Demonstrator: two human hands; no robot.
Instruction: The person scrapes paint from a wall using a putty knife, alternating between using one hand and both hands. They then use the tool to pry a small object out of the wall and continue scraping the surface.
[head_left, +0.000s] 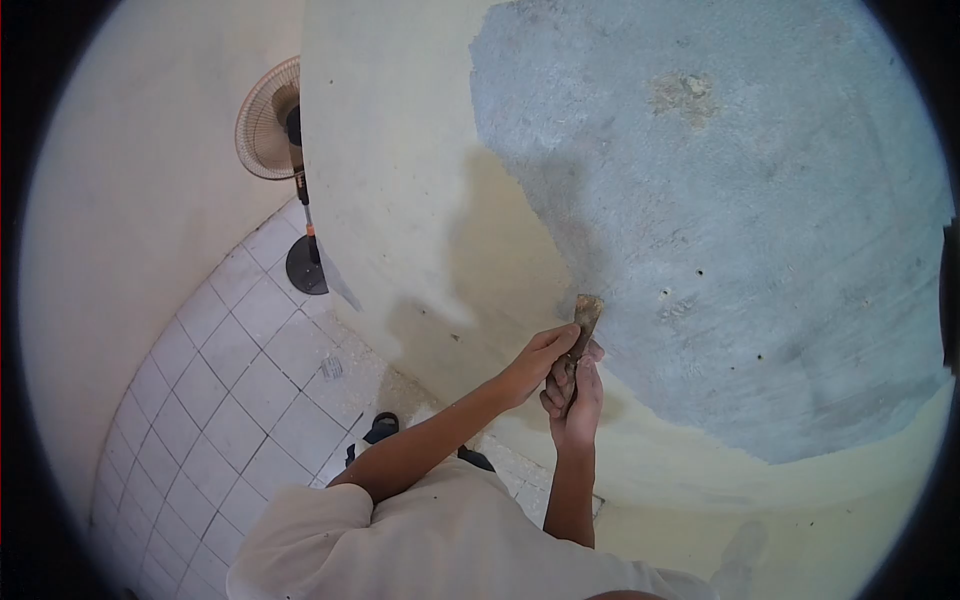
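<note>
A worn scraper (pixel 588 312) with a broad, dirty blade points up in front of the wall. My right hand (pixel 579 402) is wrapped around its handle, which is mostly hidden by the fingers. At the lower part of the blade, my left hand (pixel 538 368) is closed with the thumb laid against the metal. Behind the scraper runs the ragged border between cream paint (pixel 400 230) and a large bare blue-grey patch (pixel 640 220) of the wall. Both hands cast shadows on the cream side.
A pedestal fan (pixel 268 120) stands at the left, partly hidden by the wall's edge. White floor tiles (pixel 235 370) spread below, with paint crumbs along the wall base. The bare patch has a few small holes and a rough spot (pixel 685 97) near its top.
</note>
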